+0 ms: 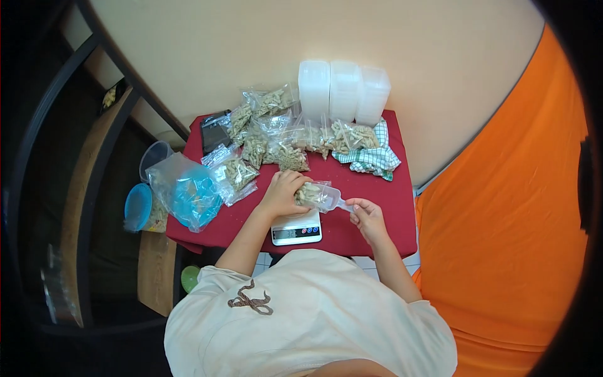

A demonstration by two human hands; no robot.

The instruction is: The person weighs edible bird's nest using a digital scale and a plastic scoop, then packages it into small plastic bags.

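Observation:
Over a white digital scale (296,229), my left hand (284,193) is wrapped round a clear plastic bag (306,195) of pale pieces. The handle of a translucent plastic scoop (329,200) is pinched in my right hand (366,217). The scoop points left, its front end at the mouth of the bag. Whether the scoop holds any pieces is hard to tell. Part of the scale lies hidden under the bag and my left hand.
Filled clear bags (254,147) are heaped along the back of the red-covered table (377,191). Stacked translucent containers (344,91) stand behind a checked cloth (379,160). A blue-bottomed plastic bag (188,191) and a blue-lidded tub (139,204) are at left; an orange curtain (496,251) hangs at right.

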